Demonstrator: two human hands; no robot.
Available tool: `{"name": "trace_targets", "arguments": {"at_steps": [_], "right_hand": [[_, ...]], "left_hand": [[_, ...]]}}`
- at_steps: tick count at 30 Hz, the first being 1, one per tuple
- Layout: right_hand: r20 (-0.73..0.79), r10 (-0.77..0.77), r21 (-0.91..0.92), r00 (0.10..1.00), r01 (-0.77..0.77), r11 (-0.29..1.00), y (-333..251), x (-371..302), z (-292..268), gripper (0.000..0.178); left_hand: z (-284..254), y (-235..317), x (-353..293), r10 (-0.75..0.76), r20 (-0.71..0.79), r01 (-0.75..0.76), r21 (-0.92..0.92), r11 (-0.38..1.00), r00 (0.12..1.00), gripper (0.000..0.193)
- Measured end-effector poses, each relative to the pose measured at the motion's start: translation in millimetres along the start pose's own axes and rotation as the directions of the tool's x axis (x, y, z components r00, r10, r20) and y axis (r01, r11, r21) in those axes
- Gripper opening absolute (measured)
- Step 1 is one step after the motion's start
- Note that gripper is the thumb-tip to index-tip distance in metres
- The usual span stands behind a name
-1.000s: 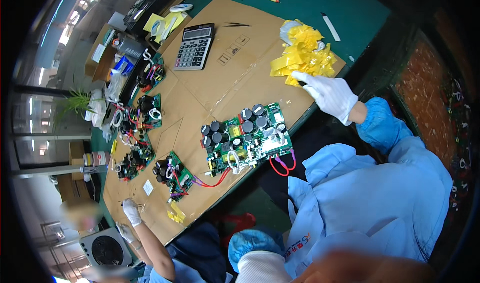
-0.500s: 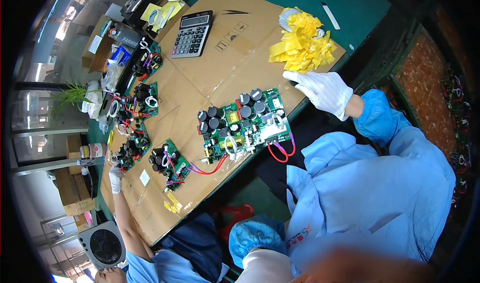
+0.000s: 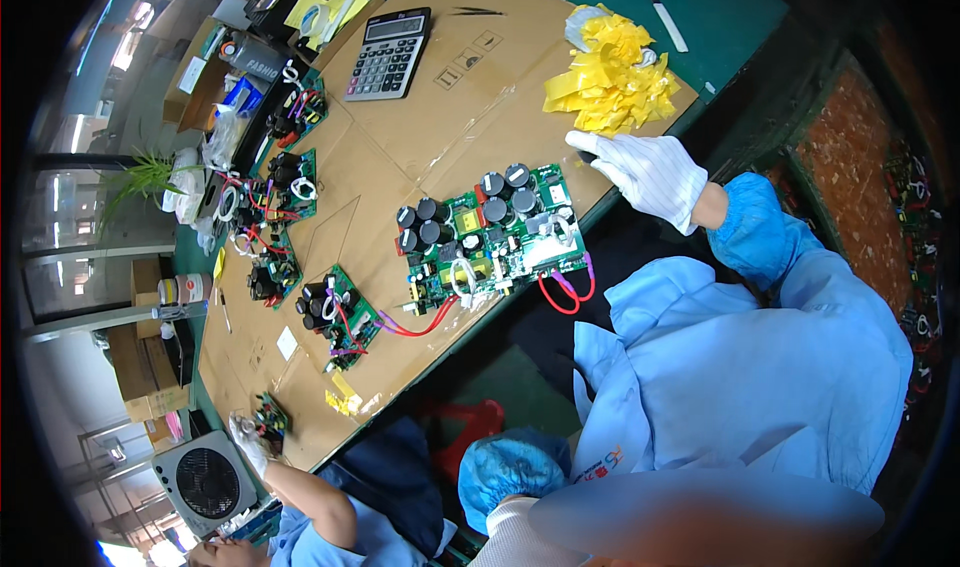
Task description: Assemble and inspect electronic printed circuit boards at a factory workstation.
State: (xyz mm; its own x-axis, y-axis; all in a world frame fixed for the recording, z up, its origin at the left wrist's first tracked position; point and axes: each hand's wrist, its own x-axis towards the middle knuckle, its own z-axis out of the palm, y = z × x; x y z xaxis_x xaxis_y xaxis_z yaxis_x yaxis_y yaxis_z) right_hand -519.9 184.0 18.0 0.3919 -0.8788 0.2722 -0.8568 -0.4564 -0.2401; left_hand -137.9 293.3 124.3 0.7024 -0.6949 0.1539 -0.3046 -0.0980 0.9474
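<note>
Heap of yellow strips (image 3: pixel 615 82) lies on the cardboard sheet (image 3: pixel 395 137), just beyond the gloved right hand (image 3: pixel 645 175), whose fingers extend close together; whether they grip the small dark item (image 3: pixel 586 156) there cannot be determined. The gloved left hand (image 3: pixel 522 532) is at the lower edge, finger state indeterminable, below the green circuit-board assembly (image 3: pixel 490 237).

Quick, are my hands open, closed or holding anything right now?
Left hand: mostly out of view, cannot tell.
Right hand: near the yellow pile, something dark at its edge; open or holding, cannot tell.
</note>
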Motion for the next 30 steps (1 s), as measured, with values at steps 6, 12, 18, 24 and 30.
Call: {"name": "trace_targets", "arguments": {"at_steps": [6,12,18,24,30], "right_hand": [[0.031,-0.064,0.09,0.997,0.061,0.994,-15.8,11.1,2.1,0.041],[-0.042,-0.013,0.339,0.999,0.027,0.941,-5.8,20.0,19.3,0.043],[0.149,-0.062,0.731,0.987,-0.068,0.678,-23.3,71.9,22.6,0.044],[0.214,-0.328,0.708,0.92,0.085,0.701,-38.8,127.2,80.9,0.033],[0.215,-0.31,0.624,0.926,0.114,0.773,-41.7,104.5,70.4,0.033]], "left_hand": [[31.5,22.9,-67.9,0.325,-0.278,-0.36,-0.084,0.929,0.904,0.048],[55.6,8.7,-86.5,0.547,-0.494,-0.667,-0.095,0.739,0.676,0.054],[67.3,-25.5,-136.2,0.405,-0.34,-0.451,-0.066,0.89,0.849,0.071],[109.9,-54.9,-158.8,-0.132,0.012,0.127,-0.354,0.927,0.991,0.056],[131.6,-57.2,-151.8,-0.085,0.146,0.102,-0.111,0.989,0.986,0.06]]}}
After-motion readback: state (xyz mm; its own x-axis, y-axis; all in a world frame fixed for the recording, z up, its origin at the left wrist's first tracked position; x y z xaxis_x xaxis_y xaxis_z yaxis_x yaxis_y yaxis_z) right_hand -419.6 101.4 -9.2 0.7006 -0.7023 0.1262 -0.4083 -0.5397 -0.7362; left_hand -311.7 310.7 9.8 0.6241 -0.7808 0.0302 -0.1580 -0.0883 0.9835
